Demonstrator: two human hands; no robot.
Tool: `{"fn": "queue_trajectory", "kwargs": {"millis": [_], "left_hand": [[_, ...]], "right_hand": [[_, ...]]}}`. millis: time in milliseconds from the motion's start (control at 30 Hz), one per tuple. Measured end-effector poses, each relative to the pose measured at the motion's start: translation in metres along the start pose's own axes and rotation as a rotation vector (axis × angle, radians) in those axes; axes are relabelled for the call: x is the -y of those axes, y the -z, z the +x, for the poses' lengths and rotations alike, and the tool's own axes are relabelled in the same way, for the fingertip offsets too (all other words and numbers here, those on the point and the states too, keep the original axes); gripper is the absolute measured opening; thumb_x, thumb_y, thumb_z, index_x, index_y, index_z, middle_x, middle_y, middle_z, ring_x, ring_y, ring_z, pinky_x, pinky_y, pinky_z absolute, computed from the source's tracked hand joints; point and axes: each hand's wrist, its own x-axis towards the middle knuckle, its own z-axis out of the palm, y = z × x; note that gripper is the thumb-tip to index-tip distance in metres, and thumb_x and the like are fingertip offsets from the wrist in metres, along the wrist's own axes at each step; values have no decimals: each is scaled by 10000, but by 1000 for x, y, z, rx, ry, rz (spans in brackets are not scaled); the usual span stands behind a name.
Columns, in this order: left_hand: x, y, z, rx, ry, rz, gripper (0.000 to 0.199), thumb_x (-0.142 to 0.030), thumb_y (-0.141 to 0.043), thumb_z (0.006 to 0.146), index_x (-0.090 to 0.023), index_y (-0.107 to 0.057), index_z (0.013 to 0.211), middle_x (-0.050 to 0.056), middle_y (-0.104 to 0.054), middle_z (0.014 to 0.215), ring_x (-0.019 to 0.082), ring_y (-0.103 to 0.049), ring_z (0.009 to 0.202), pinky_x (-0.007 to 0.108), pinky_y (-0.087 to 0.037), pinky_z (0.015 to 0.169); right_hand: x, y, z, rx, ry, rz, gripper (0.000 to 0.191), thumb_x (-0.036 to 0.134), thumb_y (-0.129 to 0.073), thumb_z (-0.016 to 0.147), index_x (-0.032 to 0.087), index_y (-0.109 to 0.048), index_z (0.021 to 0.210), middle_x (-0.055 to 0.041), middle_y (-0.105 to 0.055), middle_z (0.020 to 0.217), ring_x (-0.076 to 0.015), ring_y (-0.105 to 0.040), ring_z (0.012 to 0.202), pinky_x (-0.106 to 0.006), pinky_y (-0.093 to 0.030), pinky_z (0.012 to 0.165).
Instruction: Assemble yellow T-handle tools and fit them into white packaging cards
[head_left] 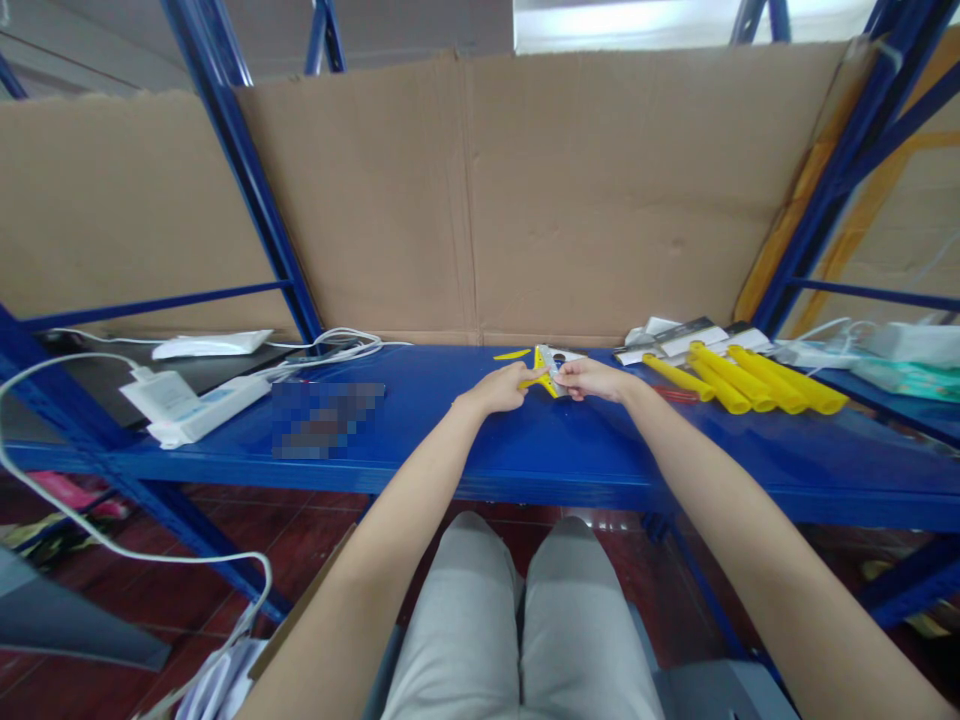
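Above the blue shelf top, both hands meet at a small piece with yellow edges and a silvery-grey plate [546, 360], whose exact kind I cannot make out. My left hand [495, 390] is closed, pinching its yellow part from the left. From the right, my right hand [596, 380] grips the grey plate between thumb and fingers. A thin yellow strip [512, 354] lies just behind my left hand. Whitish flat material shows behind my right fingers, partly hidden. To the right lie several yellow tubes [750, 380], with a thin red item [677, 395] beside them.
Black-and-white flat packs [690, 338] lie behind the tubes. At left are a white power strip [214, 410] with a plugged-in adapter [161, 392], a loose cable and a pixelated patch. Cardboard [540, 200] walls off the back; blue posts [247, 170] frame the sides.
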Motion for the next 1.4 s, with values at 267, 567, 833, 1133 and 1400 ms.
{"fn": "queue_trajectory", "kwargs": {"millis": [267,567,833,1133,1400], "left_hand": [[1,1,0,30,-11,-30,551,-92,-462,815,-216,-514,1349,78,-622,1165,180,-568,1039,289,-396,962],[-8,3,-3,47,30,16,565,-98,-428,836,-266,-488,1371,61,-623,1154,187,-575,1041,292,-408,950],[-10,2,-2,101,-28,-20,639,-16,-425,759,-235,-510,1354,51,-628,1234,180,-570,1090,276,-404,962],[-14,5,-3,128,-23,-73,654,2,-457,727,-221,-529,1338,52,-616,1273,185,-578,1116,267,-398,976],[-15,4,-4,107,-6,-10,588,-108,-499,807,-258,-486,1375,68,-655,1174,192,-607,1016,272,-425,919]], "right_hand": [[0,3,-2,32,39,-68,293,328,-636,779,175,-471,590,56,-450,455,-61,-399,438,-203,-297,477],[0,3,-1,9,10,-100,246,253,-597,796,164,-502,588,62,-452,422,-57,-371,412,-201,-282,473],[6,-5,-3,-86,-93,-58,242,108,-492,873,155,-527,638,36,-495,434,-67,-449,401,-181,-337,442],[5,-15,2,-188,-167,5,223,104,-502,871,171,-483,659,58,-442,359,-58,-370,308,-167,-279,361],[2,-12,5,-186,-153,87,192,166,-599,817,184,-465,681,77,-393,340,-57,-321,288,-175,-248,327]]}}
